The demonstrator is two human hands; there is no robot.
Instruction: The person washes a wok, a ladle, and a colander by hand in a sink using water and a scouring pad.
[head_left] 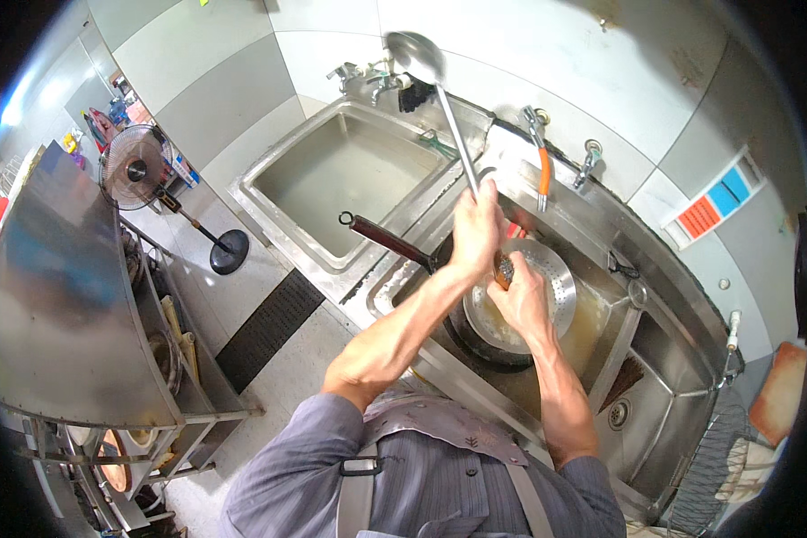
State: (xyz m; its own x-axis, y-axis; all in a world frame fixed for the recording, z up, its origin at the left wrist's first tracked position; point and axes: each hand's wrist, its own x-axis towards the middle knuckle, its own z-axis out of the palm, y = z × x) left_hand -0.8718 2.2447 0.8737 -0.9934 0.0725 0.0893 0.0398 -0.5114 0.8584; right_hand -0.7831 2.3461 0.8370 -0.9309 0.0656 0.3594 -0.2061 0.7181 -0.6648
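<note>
My left hand (pixel 476 232) grips the handle of a long steel ladle (pixel 458 138). The ladle's bowl points up and away, in front of the tiled wall. Just below, my right hand (pixel 524 299) pinches a grey steel wool scourer (pixel 506 269) against a brown piece, seemingly the ladle's handle end; my fingers partly hide it. Beneath both hands, a perforated steel strainer (pixel 563 286) rests over a dark wok or pan (pixel 491 356) in the middle sink basin. A pan handle (pixel 390 239) with a hanging ring sticks out over the basin's left rim.
To the left is a water-filled sink basin (pixel 336 181) with taps (pixel 383 79) behind. An orange-hosed tap (pixel 543 171) overhangs the middle basin. The right compartment holds a brush (pixel 622 383) near its drain (pixel 619 413). A steel worktable (pixel 67 289) and standing fan (pixel 138 168) stand left.
</note>
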